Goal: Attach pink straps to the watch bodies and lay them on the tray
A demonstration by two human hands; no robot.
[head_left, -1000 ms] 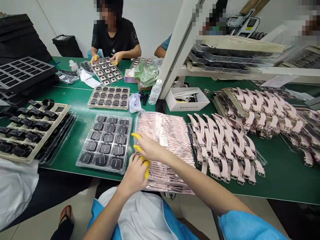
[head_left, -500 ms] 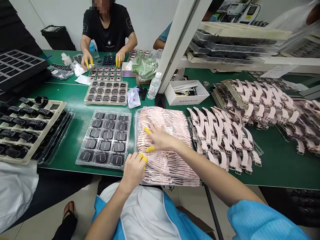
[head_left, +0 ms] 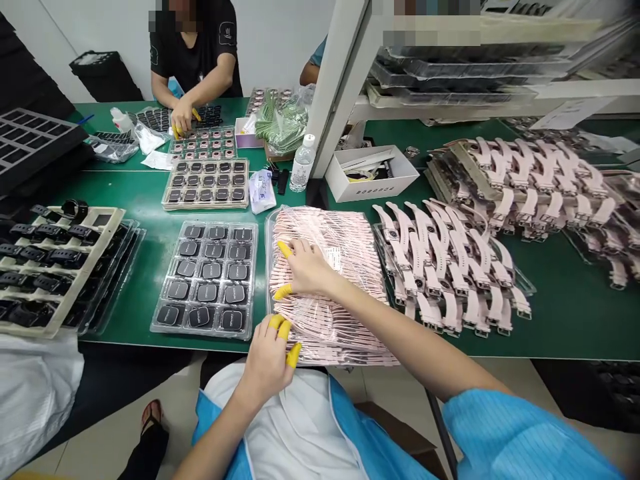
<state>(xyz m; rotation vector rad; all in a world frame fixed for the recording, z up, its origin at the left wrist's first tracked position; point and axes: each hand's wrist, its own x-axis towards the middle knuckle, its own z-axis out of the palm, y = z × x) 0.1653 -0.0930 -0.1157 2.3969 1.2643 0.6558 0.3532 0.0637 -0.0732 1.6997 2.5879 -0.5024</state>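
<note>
Pink straps in clear plastic bags (head_left: 345,233) lie in a thick stack at the centre of the green table. My right hand (head_left: 307,270), in yellow finger cots, rests on the left part of the stack with thumb and fingers apart. At the stack's lower left corner is my left hand (head_left: 273,353), fingers bent over the plastic edge, thumb apart from them; whether it pinches the plastic is hard to tell. Left of the stack lies a clear tray of dark square watch faces (head_left: 211,270). Pink-strapped watches (head_left: 450,267) lie to its right.
Black watches fill a beige tray (head_left: 65,287) at the left. Behind stand a water bottle (head_left: 303,163), a white box (head_left: 370,175) and another face tray (head_left: 206,183). A metal post (head_left: 340,87) rises beyond the stack. A person works across the table.
My right hand has shifted slightly left on the bags. My left hand has moved a little lower and its thumb now shows. The person opposite has brought both hands together at the left.
</note>
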